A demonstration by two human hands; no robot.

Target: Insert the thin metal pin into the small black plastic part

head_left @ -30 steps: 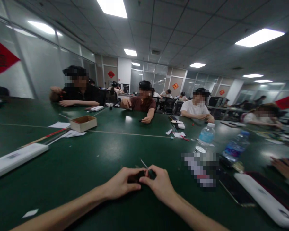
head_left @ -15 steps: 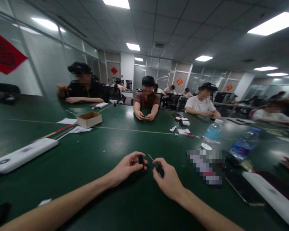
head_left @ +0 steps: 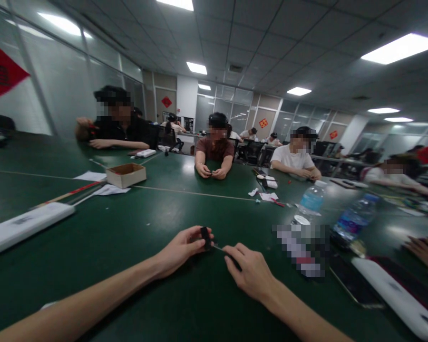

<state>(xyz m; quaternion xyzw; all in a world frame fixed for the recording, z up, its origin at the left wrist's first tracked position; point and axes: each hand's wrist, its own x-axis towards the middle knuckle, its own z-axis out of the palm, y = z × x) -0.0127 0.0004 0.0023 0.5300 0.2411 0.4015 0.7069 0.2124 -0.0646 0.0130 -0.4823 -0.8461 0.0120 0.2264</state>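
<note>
while a big green table sits under it all, left hand and right hand are apart, right wrapped round a thin-shafted tool, left pinching a small black piece above the table. tool tip's right by it, contact unclear. looks mid-job imo, can't tell what's done or left.

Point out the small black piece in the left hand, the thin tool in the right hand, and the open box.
Black piece point(head_left: 205, 237): head view, on its dark side.
Thin tool point(head_left: 218, 247): head view, on its exposed shaft.
Open box point(head_left: 133, 179): head view, on its outer wall.
</note>
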